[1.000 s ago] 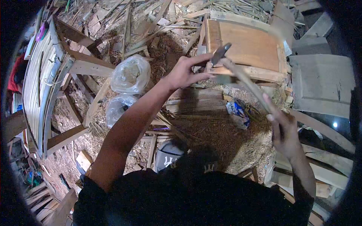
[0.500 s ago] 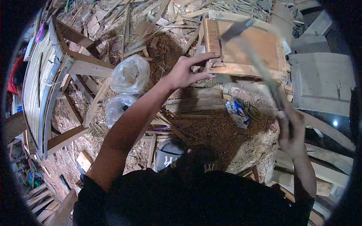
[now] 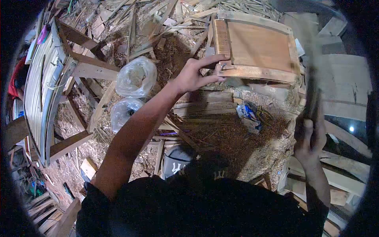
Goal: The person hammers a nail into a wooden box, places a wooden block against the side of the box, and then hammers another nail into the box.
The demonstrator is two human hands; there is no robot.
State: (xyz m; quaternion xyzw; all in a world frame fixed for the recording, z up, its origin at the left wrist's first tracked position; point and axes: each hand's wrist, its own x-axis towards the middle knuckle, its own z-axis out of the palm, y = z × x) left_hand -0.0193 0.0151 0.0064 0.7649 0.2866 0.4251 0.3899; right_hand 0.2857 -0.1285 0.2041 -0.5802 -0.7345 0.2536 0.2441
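Observation:
A framed wooden panel [image 3: 258, 41], pale rails around a brown board, lies at the upper middle. My left hand [image 3: 193, 75] grips its near left corner, index finger along the top and thumb at the front edge. Between these fingertips a small nail-like piece [image 3: 223, 66] sticks up from the wood. To the right of the panel, my right hand [image 3: 310, 136] is closed around the handle of a hammer [image 3: 313, 85], which is raised and smeared by motion. Its head is too blurred to make out.
On the left stands a slatted wooden piece [image 3: 41, 87] with legs. Two clear plastic bags [image 3: 136, 77] sit beside my left forearm. A blue and white packet [image 3: 249, 116] lies on sawdust. Wood scraps [image 3: 241, 10] cover the back; grey panels [image 3: 335, 81] stand right. A person's red sleeve [image 3: 16, 77] shows far left.
The hammer has swung up and right, off the panel, and my right hand has shifted slightly right. My left hand has stayed at the panel's corner.

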